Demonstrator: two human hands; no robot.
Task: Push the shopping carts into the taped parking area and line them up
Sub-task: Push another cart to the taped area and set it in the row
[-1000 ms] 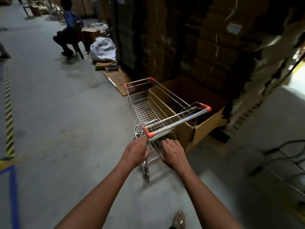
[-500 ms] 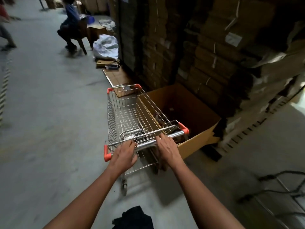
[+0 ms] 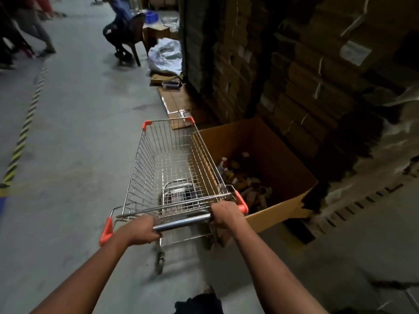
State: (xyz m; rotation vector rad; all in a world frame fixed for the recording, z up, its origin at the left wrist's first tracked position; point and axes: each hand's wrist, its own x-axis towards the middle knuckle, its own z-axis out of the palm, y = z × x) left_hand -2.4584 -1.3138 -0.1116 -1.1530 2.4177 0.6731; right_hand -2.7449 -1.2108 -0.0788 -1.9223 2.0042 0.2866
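Only unreadable label (image 3: 355, 52), cart (image 3: 174, 164)

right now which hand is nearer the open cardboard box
Right. The right hand grips the cart handle at its end beside the cardboard box; the left hand grips the far end.

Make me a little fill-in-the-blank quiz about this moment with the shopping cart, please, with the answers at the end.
1. Both hands, the left hand and the right hand, grip the cart's metal ____.
2. The end caps and corner guards of the shopping cart are coloured ____.
3. Right beside the cart stands an open ____ box with scraps inside.
4. A stripe of yellow and ____ tape runs along the floor at the left.

Answers: handle; orange; cardboard; black
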